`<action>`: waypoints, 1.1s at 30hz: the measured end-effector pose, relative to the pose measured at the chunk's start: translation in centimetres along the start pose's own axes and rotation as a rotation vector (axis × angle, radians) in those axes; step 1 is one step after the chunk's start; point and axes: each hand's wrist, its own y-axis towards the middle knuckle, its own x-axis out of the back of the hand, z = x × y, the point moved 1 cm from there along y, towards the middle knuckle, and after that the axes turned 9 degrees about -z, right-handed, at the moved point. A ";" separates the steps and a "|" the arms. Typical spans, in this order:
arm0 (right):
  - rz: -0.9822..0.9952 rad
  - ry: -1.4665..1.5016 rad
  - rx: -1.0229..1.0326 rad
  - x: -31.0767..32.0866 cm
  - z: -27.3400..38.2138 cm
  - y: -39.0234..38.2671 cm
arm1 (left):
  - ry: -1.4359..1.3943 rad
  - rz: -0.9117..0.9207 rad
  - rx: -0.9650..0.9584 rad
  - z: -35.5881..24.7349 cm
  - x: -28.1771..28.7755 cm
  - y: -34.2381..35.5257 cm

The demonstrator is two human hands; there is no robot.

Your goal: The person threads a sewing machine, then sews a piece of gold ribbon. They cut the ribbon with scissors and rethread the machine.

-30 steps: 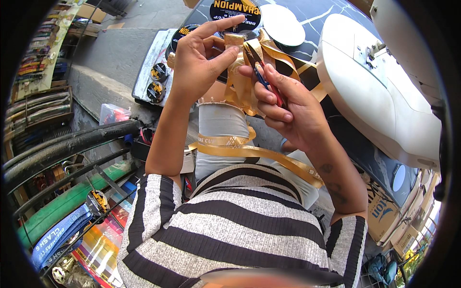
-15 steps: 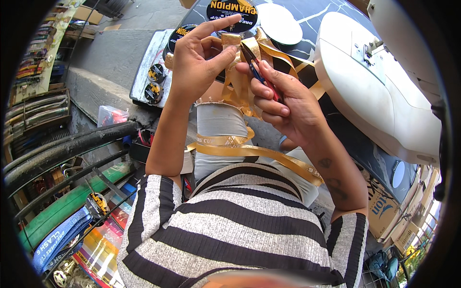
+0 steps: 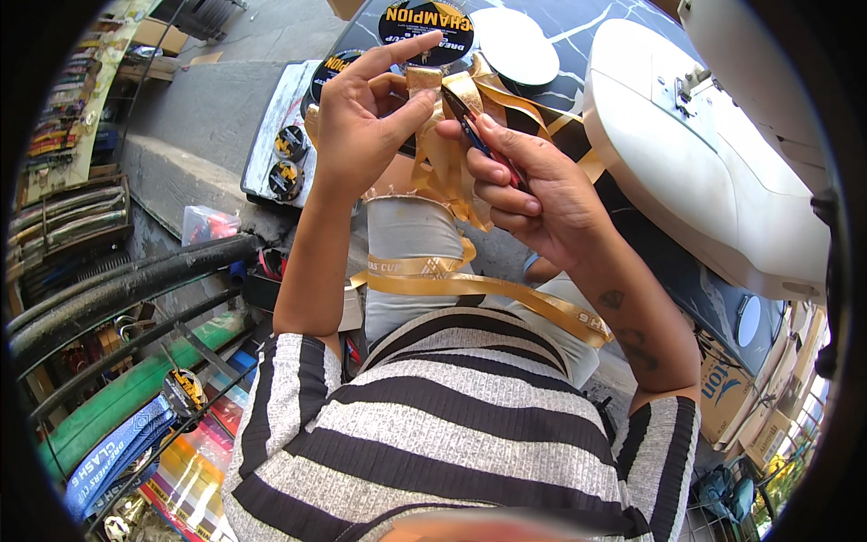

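Note:
My left hand [image 3: 357,122] pinches a folded gold ribbon [image 3: 424,79] between thumb and bent fingers, its index finger stretched out above. In my right hand [image 3: 533,181] is a pair of small snips [image 3: 488,140] with red and blue handles. Their dark tip touches or nearly touches the ribbon beside my left thumb; I cannot tell which. More gold ribbon loops [image 3: 524,104] hang below and to the right of the tip. A long printed gold ribbon [image 3: 488,287] lies across my lap.
Round black medal discs [image 3: 424,32] and a white disc [image 3: 515,47] lie on the dark marbled table [image 3: 578,23]. A white sewing machine [image 3: 686,144] stands at the right. Two small dark rolls [image 3: 287,181] sit at the left. A black metal rack [image 3: 126,271] borders my left side.
The view has shifted slightly. Both hands keep nearly the same pose, the left on the ribbon and the right on the snips.

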 end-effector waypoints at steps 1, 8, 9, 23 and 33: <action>-0.006 -0.008 0.002 0.0 0.0 0.0 | 0.003 -0.003 -0.002 0.0 0.0 0.0; -0.009 -0.017 -0.009 0.2 0.2 0.1 | -0.018 -0.028 -0.002 0.1 -0.2 0.0; -0.015 -0.022 -0.004 0.2 0.2 0.1 | -0.028 -0.037 -0.009 0.1 -0.3 0.1; -0.047 -0.077 0.003 -0.7 -0.2 -2.1 | -0.046 -0.152 -0.015 -0.7 2.0 -0.8; -0.050 0.005 0.014 -0.2 -0.6 -4.9 | 0.354 -0.200 0.015 -0.1 7.5 -0.8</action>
